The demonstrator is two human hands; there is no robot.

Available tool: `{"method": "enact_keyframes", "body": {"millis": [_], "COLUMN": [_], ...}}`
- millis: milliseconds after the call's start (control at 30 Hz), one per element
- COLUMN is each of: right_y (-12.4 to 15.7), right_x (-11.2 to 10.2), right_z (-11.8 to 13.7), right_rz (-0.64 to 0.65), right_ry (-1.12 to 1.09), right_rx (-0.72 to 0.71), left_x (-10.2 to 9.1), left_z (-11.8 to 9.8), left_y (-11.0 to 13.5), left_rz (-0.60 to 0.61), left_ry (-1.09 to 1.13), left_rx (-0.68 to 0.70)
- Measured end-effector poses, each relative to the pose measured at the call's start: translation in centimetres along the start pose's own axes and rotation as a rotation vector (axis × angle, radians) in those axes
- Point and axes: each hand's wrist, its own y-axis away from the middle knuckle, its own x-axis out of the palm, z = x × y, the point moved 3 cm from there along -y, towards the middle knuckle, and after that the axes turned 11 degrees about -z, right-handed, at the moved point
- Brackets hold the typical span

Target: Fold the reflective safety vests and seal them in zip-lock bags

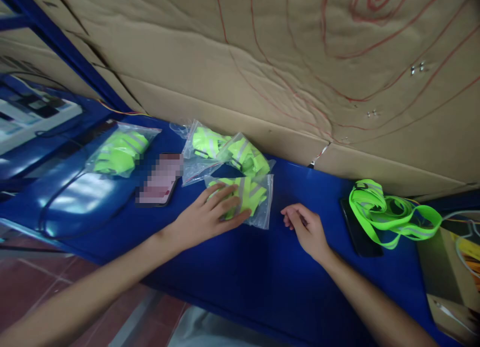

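My left hand (217,212) lies over a clear zip bag (264,207) holding a neon yellow-green reflective strap (247,192). Its fingers are spread and touch the bag, partly covering it. To the right, my right hand (305,229) hovers at or just above the blue table, fingers curled in towards the thumb, with nothing visible in them. Two more bagged straps, one left (208,141) and one right (248,157), lie overlapping behind the left hand. Farther left is another bagged strap (122,152).
A phone (161,179) with a blurred screen lies left of my left hand. At right, a loose green reflective strap (397,219) lies partly on a black flat object (360,237). A cardboard box (446,267) stands at the right edge. Cardboard (195,62) walls the table's back.
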Motion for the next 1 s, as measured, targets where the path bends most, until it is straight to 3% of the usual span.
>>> {"method": "enact_keyframes", "body": {"millis": [133,233,400,467,567,633,700,800,867,1000], "right_y": [0.0,-0.2,-0.2,-0.2,-0.2,-0.2,-0.2,-0.2,-0.2,-0.3], "right_x": [0.1,0.2,0.4,0.5,0.5,0.5,0.4,0.4,0.4,0.5], "right_z": [0.2,0.4,0.3,0.2,0.2,0.2,0.2,0.2,0.3,0.3], "right_rz": [0.041,0.056,0.064,0.070,0.094,0.115,0.133,0.146,0.149,0.159], "right_ry": [0.059,0.072,0.063,0.073,0.096,0.105,0.112,0.124,0.135,0.154], "right_rx": [-0.039,-0.055,-0.063,-0.060,-0.068,-0.091,-0.106,-0.108,-0.107,-0.102], "left_x": [0.2,-0.3,-1.6,-1.4,-0.1,0.7,1.4,1.8,0.9,-1.8], "left_z": [-0.6,-0.2,3.9,6.6,10.6,12.3,12.9,12.7,12.3,11.7], "left_y": [0.1,-0.1,-3.5,-5.6,-7.8,-8.4,-8.4,-7.5,-6.4,-3.3], "left_rz": [-0.001,-0.101,-0.263,-0.182,0.055,0.064,0.094,0.250,0.313,0.268], "left_ry": [0.053,0.068,0.173,0.246,0.275,0.226,0.173,0.070,0.017,-0.018], "left_rx": [0.060,0.058,0.091,0.050,-0.186,-0.285,-0.306,-0.285,-0.289,-0.385]}}
